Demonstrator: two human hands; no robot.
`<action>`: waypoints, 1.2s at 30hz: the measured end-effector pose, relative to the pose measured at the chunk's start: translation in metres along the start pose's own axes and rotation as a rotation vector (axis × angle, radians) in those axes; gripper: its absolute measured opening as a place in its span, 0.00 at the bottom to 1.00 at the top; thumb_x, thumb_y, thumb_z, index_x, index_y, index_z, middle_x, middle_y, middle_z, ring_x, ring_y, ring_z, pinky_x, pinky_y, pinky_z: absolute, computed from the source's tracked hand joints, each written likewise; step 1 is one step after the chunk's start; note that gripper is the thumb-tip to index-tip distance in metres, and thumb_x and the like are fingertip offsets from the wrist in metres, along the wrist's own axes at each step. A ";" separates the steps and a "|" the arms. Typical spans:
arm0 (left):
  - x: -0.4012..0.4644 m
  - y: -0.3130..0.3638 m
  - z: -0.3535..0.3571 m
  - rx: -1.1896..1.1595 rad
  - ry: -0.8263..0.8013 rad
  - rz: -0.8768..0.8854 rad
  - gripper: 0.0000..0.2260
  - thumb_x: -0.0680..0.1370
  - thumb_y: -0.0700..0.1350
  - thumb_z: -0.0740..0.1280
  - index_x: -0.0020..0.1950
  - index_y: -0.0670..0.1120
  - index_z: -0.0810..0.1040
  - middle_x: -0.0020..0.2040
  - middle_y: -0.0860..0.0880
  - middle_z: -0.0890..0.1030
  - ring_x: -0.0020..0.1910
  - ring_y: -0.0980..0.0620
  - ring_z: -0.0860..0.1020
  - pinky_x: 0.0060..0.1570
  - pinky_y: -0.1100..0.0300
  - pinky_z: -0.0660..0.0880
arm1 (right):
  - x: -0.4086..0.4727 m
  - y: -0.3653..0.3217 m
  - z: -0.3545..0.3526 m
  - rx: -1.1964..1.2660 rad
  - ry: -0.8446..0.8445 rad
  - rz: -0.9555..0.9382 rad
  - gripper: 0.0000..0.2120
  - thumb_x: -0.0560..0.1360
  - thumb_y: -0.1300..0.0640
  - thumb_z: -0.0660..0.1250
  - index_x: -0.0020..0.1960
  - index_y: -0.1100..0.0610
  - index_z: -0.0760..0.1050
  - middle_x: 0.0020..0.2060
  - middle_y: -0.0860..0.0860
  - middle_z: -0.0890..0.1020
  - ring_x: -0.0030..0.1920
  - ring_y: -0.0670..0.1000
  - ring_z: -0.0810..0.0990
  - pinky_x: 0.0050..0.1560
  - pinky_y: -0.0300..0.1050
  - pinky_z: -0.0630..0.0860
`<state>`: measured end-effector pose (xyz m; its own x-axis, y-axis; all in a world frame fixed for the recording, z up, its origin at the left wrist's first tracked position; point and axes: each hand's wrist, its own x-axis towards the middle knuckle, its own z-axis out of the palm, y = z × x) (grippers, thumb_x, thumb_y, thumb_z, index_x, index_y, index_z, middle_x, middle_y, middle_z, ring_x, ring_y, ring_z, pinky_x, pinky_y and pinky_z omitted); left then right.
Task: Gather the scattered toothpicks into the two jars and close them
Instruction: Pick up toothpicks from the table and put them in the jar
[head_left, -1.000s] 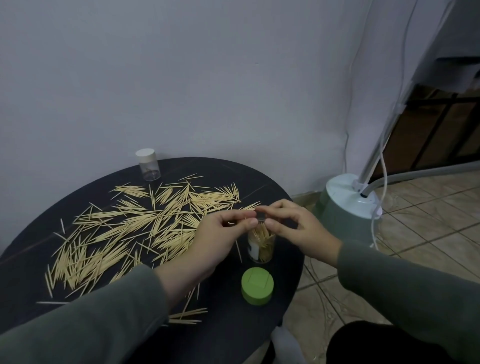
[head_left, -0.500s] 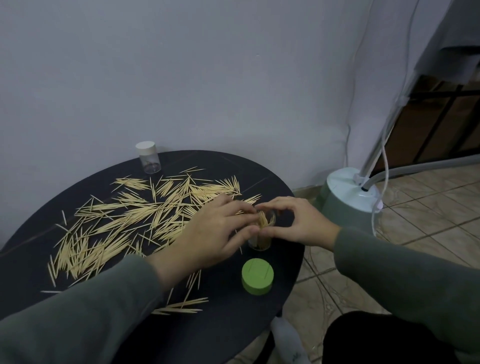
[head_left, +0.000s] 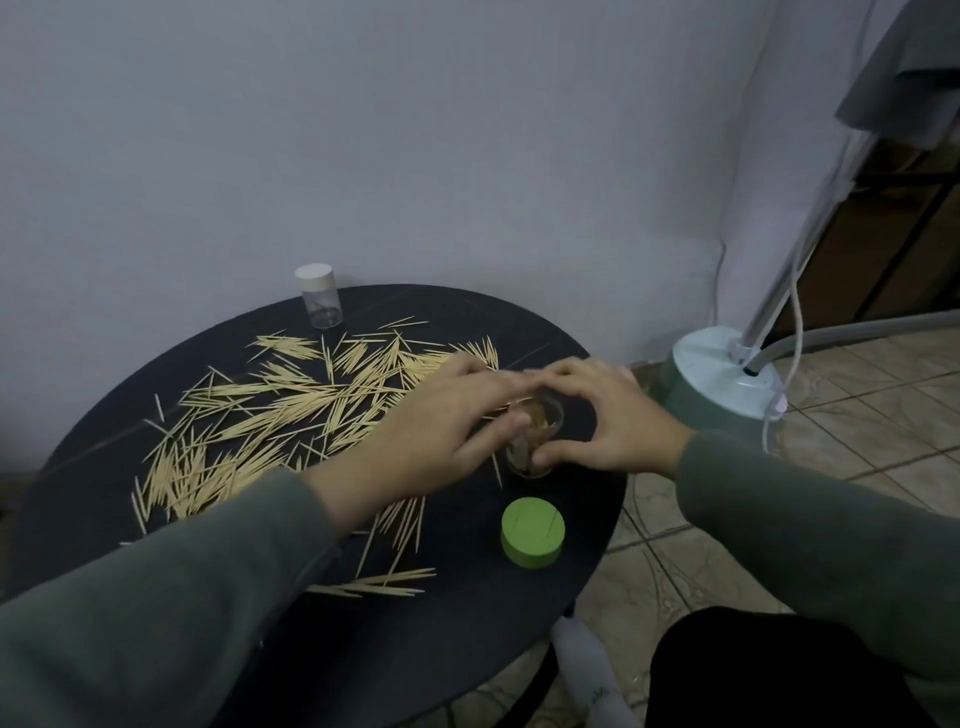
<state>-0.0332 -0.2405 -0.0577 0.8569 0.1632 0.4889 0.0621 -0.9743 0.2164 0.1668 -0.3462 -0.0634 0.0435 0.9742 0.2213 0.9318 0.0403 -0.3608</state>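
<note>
Black table (head_left: 260, 649), green lid (head_left: 532, 531), pale toothpicks (head_left: 291, 405), white-capped jar (head_left: 318, 296)

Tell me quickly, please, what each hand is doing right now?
Left hand: open, fingers stretched over the open jar.
Right hand: holds the open jar.

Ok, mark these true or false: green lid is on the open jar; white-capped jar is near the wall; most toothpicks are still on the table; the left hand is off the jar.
1. The green lid is on the open jar: false, it lies on the table.
2. The white-capped jar stands near the wall: true.
3. Most toothpicks lie on the table: true.
4. The left hand is away from the open jar: false, both it and the right hand are at the jar.
</note>
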 end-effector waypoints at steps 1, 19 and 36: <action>-0.001 -0.002 -0.006 0.017 0.014 -0.030 0.22 0.80 0.57 0.54 0.69 0.49 0.73 0.60 0.53 0.79 0.54 0.55 0.68 0.52 0.62 0.65 | 0.001 -0.003 -0.001 -0.022 0.021 -0.034 0.47 0.61 0.21 0.58 0.73 0.46 0.66 0.63 0.44 0.71 0.63 0.46 0.66 0.67 0.55 0.61; -0.089 0.000 -0.076 0.032 -0.895 -0.582 0.13 0.66 0.55 0.78 0.45 0.58 0.78 0.44 0.59 0.79 0.43 0.61 0.76 0.43 0.61 0.74 | 0.016 -0.133 0.038 -0.462 -0.365 -0.275 0.27 0.70 0.29 0.62 0.58 0.48 0.75 0.46 0.46 0.80 0.48 0.48 0.75 0.57 0.51 0.60; -0.113 -0.037 -0.062 0.026 -0.439 -0.537 0.03 0.74 0.53 0.71 0.47 0.57 0.82 0.44 0.63 0.78 0.46 0.63 0.75 0.49 0.59 0.75 | 0.070 -0.126 0.060 -0.381 -0.345 -0.190 0.07 0.75 0.45 0.68 0.50 0.46 0.79 0.46 0.42 0.81 0.51 0.46 0.77 0.56 0.49 0.59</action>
<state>-0.1634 -0.2132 -0.0686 0.8313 0.5516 -0.0691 0.5435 -0.7803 0.3095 0.0310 -0.2695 -0.0573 -0.1991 0.9765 -0.0823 0.9791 0.2017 0.0247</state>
